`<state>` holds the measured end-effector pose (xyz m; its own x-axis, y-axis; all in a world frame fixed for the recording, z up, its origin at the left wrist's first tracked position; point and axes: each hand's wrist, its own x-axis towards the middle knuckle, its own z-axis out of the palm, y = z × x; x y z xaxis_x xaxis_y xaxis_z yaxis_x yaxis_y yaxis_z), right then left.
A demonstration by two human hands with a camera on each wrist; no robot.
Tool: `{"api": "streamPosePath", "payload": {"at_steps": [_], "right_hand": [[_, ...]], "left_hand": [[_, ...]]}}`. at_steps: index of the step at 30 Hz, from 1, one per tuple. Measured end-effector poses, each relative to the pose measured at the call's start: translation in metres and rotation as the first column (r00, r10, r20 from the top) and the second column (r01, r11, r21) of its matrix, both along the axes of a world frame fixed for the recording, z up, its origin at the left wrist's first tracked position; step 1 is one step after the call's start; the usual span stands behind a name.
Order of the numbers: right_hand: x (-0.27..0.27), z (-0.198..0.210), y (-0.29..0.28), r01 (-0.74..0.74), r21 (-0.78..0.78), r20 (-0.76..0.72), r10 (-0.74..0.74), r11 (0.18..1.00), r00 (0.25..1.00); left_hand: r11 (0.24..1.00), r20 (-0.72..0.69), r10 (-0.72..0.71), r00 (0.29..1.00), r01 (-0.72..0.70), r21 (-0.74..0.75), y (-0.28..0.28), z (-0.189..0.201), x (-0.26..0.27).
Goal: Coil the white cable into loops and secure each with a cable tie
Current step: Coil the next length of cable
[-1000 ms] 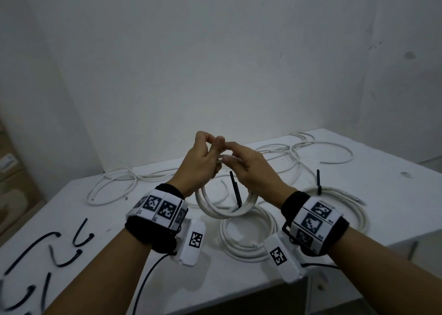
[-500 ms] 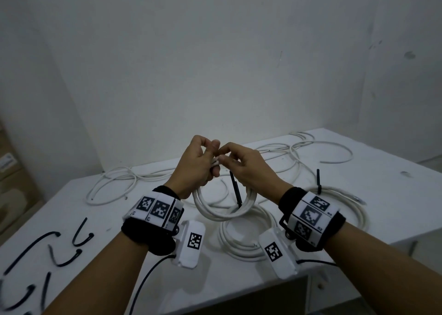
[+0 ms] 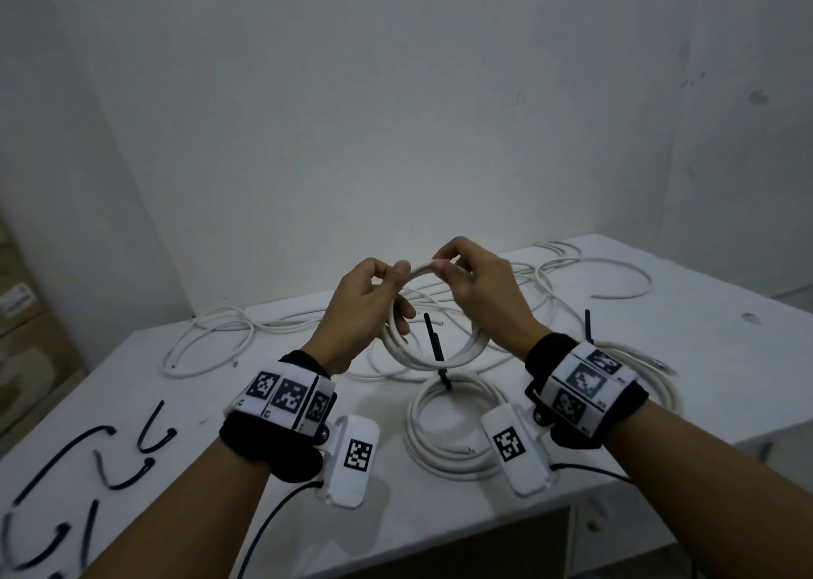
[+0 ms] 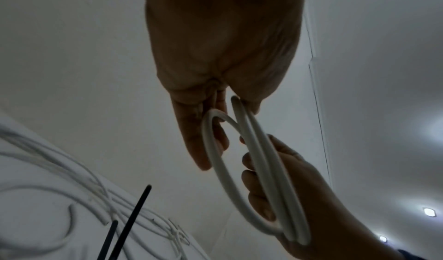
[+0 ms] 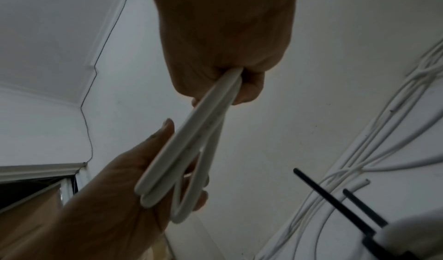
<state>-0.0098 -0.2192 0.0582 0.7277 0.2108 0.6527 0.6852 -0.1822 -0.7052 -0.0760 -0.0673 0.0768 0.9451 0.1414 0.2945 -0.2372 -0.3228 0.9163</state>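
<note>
Both hands hold a small white cable coil (image 3: 433,356) upright in the air above the white table (image 3: 712,371). My left hand (image 3: 396,281) pinches its top left, with the lower fingers curled round the strands. My right hand (image 3: 444,268) pinches the top right. A short stretch of cable runs between the two pinches. In the left wrist view the coil (image 4: 261,171) hangs from my left hand (image 4: 215,131) toward the right hand (image 4: 299,197). The right wrist view has the coil (image 5: 191,150) running from my right hand (image 5: 230,82) down to the left hand (image 5: 124,184).
A tied coil (image 3: 440,442) lies on the table under the hands, its black tie tail (image 3: 433,341) standing up. Another tied coil (image 3: 651,380) lies at the right. Loose white cables (image 3: 206,336) sprawl along the back. Several loose black cable ties (image 3: 119,451) lie front left.
My hands, which were touching at the top of the coil, have drawn a little apart, so a short stretch of cable now shows between them. The coil stays in the air.
</note>
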Motion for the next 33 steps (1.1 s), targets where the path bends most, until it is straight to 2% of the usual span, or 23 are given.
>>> {"api": "streamPosePath", "payload": {"at_steps": [2, 5, 7, 8, 10, 12, 16, 19, 22, 28, 31, 33], "right_hand": [[0.002, 0.000, -0.004, 0.016, -0.002, 0.001, -0.016, 1.000, 1.000], [0.001, -0.007, 0.000, 0.043, -0.010, -0.007, -0.043, 0.999, 0.999], [0.001, -0.012, 0.004, -0.003, 0.052, -0.124, 0.009, 0.999, 0.992], [0.000, -0.012, 0.005, -0.062, 0.121, -0.220, 0.088, 0.991, 0.972], [-0.005, -0.009, 0.007, -0.207, 0.309, -0.386, 0.321, 0.928, 0.865], [-0.006, -0.005, 0.005, -0.281, 0.346, -0.445, 0.420, 0.895, 0.791], [-0.002, 0.000, -0.002, -0.333, 0.029, -0.398, 0.317, 0.942, 0.861], [-0.004, 0.001, 0.001, -0.437, -0.131, -0.411, 0.352, 0.890, 0.841], [-0.006, 0.004, 0.004, -0.497, -0.169, -0.455, 0.380, 0.851, 0.805], [-0.011, 0.000, 0.022, -0.444, -0.298, -0.400, 0.311, 0.845, 0.862], [-0.014, -0.010, 0.030, -0.430, -0.248, -0.399, 0.312, 0.868, 0.862], [-0.014, -0.012, 0.030, -0.504, -0.154, -0.469, 0.387, 0.850, 0.794]], "left_hand": [[0.998, -0.059, -0.024, 0.998, 0.021, -0.059, -0.001, -0.007, -0.006], [0.957, -0.083, -0.053, 0.995, 0.027, -0.289, -0.008, -0.016, -0.007], [0.922, -0.084, 0.010, 0.996, -0.042, -0.384, -0.011, -0.018, -0.003], [0.921, -0.091, 0.043, 0.995, -0.075, -0.382, -0.011, -0.018, -0.001], [0.937, -0.103, 0.083, 0.991, -0.113, -0.331, -0.010, -0.018, 0.001], [0.953, -0.120, 0.100, 0.988, -0.130, -0.273, -0.007, -0.017, 0.002], [0.979, -0.141, 0.107, 0.984, -0.129, -0.157, 0.000, -0.009, 0.000], [0.992, -0.147, 0.104, 0.984, -0.113, -0.059, 0.002, -0.005, -0.002], [0.994, -0.159, 0.110, 0.981, -0.110, 0.007, 0.005, -0.002, -0.003], [0.990, -0.180, 0.123, 0.976, -0.109, 0.089, 0.014, -0.002, -0.006], [0.991, -0.190, 0.121, 0.974, -0.107, 0.079, 0.017, -0.001, -0.008], [0.993, -0.205, 0.103, 0.973, -0.090, 0.070, 0.020, 0.000, -0.011]]}}
